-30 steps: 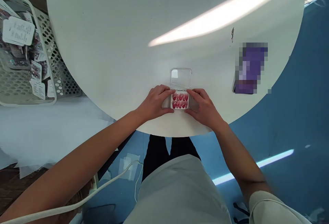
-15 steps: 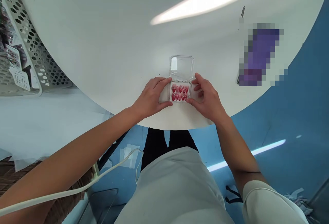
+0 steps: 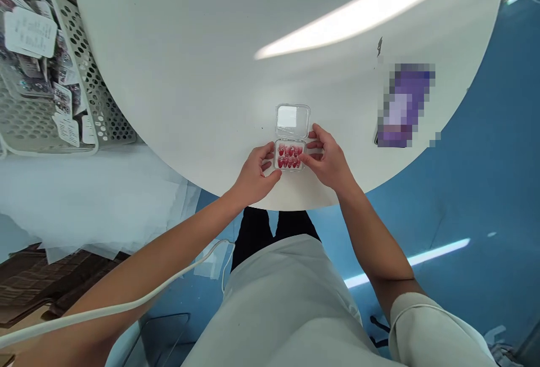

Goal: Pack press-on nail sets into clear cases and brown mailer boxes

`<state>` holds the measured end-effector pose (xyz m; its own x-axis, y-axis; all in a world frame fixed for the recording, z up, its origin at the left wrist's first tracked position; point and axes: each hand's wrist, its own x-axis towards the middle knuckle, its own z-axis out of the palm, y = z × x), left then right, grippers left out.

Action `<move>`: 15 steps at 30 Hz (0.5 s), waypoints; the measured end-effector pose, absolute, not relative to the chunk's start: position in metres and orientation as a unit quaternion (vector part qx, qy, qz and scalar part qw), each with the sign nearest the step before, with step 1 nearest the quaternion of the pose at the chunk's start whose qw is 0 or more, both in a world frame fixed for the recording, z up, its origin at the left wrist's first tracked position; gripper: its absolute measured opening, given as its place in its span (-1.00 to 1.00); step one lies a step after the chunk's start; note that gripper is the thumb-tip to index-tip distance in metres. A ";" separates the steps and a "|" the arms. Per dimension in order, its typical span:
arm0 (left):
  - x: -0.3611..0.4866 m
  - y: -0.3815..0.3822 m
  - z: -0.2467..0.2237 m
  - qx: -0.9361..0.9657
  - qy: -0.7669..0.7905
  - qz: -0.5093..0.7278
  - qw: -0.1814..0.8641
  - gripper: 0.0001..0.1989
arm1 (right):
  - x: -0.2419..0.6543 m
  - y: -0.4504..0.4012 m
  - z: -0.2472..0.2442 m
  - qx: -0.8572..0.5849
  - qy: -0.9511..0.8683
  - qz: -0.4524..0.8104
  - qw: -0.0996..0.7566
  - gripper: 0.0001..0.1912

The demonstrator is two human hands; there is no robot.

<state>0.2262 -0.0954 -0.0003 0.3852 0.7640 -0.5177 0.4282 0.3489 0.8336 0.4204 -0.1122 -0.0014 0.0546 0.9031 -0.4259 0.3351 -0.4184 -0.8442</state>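
Note:
A small clear plastic case [image 3: 304, 170] lies on the white table with its lid [image 3: 292, 121] swung open away from me. Two rows of glossy red press-on nails [image 3: 289, 157] sit inside it. My left hand [image 3: 257, 176] grips the case's left side, fingers bent along the edge and thumb at the near left corner. On the other side, my right hand [image 3: 331, 162] has its thumb over the nails at the right end, while its curled fingers are beside the right edge. The undersides of both hands are hidden.
A phone-like purple object [image 3: 400, 105], blurred by pixelation, lies at the right of the round white table [image 3: 189, 75]. At left stands a perforated basket [image 3: 90, 103] of packaged cards. A white cable [image 3: 169, 288] crosses over my left forearm.
The view has shifted, bringing more of the basket in. My right thumb has moved inward over the nails, and my left fingers have bent more along the case's side.

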 end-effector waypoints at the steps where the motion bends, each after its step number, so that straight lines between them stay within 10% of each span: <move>1: 0.228 -0.096 0.000 0.547 0.540 0.139 0.624 -0.37 | 0.419 -0.112 -0.001 -0.674 -0.456 0.511 0.279 -0.28; 15: 0.226 -0.106 0.021 0.493 0.539 0.194 0.655 -0.37 | 0.408 -0.117 0.020 -0.595 -0.231 0.653 0.408 -0.44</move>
<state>0.2262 -0.1060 0.0211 0.3444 0.7848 -0.5153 0.2768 0.4396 0.8545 0.4081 -0.1168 0.0200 0.0412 0.8069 -0.5893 -0.2577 -0.5613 -0.7865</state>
